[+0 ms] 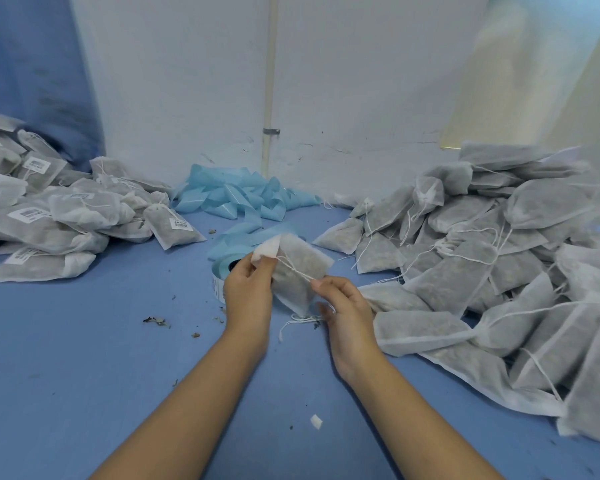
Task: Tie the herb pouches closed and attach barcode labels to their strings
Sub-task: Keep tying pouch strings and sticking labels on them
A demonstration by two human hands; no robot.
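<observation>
A white mesh herb pouch [300, 268] is held up over the blue table, mouth end up and to the left. My left hand [248, 292] pinches the pouch's gathered neck. My right hand [343, 306] pinches the white drawstring [297, 270], which runs taut from the neck to my fingers. More loose string [297, 322] lies on the table under the pouch. Behind my left hand sits a roll of barcode labels [222, 271] on blue backing, partly hidden.
A heap of labelled pouches [49, 216] lies at the left. A large pile of unlabelled pouches [499, 265] with loose strings fills the right. Spent blue backing tape [236, 195] is bunched at the wall corner. Herb crumbs [156, 321] dot the table [84, 358].
</observation>
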